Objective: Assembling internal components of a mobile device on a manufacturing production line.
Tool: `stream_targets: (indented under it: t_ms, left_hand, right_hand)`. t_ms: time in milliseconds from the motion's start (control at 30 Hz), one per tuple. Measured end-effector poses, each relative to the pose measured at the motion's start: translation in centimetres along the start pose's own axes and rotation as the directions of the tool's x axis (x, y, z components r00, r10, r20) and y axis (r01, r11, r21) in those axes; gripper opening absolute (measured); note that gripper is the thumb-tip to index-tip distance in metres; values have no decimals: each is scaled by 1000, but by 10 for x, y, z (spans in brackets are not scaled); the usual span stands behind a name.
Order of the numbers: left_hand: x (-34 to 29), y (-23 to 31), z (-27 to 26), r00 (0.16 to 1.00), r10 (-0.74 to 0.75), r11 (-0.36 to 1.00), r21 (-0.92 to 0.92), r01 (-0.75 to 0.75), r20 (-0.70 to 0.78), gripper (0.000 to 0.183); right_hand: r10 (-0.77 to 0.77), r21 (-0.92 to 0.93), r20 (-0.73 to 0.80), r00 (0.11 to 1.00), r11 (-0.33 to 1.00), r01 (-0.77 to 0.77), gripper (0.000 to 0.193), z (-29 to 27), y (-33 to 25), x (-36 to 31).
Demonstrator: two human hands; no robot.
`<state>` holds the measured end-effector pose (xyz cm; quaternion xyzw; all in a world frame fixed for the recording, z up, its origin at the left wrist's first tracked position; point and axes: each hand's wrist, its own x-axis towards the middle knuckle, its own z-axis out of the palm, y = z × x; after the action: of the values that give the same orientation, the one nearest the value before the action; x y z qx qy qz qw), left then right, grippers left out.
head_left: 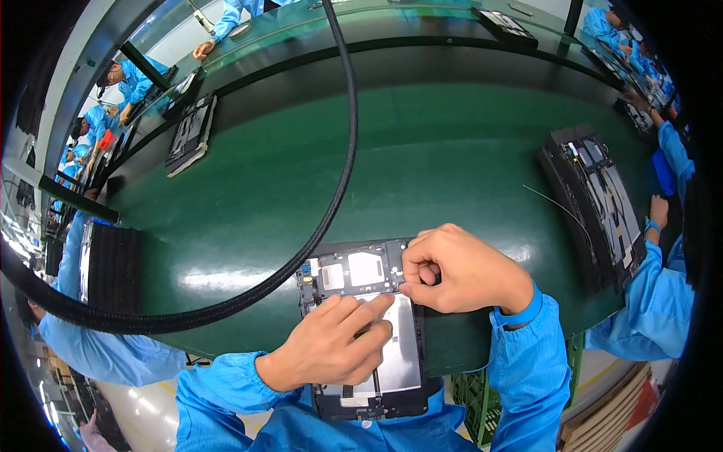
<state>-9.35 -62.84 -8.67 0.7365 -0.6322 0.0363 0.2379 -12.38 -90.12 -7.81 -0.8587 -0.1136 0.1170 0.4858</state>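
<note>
An opened tablet (399,354) lies in front of me at the table's near edge, its black frame, upper board and large silver panel exposed. My right hand (463,271) is at the right side of its upper board, thumb and forefinger pinched together at the edge of the board. What the pinch holds, if anything, is hidden by the fingers. Across the silver panel rests my left hand (331,343), its fingers apart and bent, the forefinger reaching toward the right hand's fingertips. The left thumb is out of sight. A blue band (521,310) circles my right wrist.
A black cable (351,120) loops across the view above the green table (248,211). Stacks of tablet parts stand at right (602,203) and left (113,267); another stack (192,135) lies farther back. People in blue work nearby. A green crate (478,410) stands below.
</note>
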Motion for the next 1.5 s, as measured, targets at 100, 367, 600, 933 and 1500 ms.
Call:
stream_targets:
  t_ms: [100,367,600,933,1500]
  left_hand:
    - [1,-2,3,999,-18,999,-43,16,-45,26]
    - [6,3,-3,998,-49,997,-60,48,-25,24]
    - [4,2,-2,999,6,1000,-28,-7,-42,23]
    - [20,0,1,998,-26,996,-84,20,-66,25]
    - [18,-12,3,993,120,970,212,-118,1,25]
  right_hand:
    - [3,1,10,1000,1000,-3,19,0,2,0]
    - [28,16,27,999,999,-29,18,-2,-1,-2]
    - [18,29,36,999,999,-19,18,-4,2,-3]
    - [15,53,41,999,998,-17,19,-7,3,-6]
    - [-196,-6,-313,929,979,205,14,20,20,18]
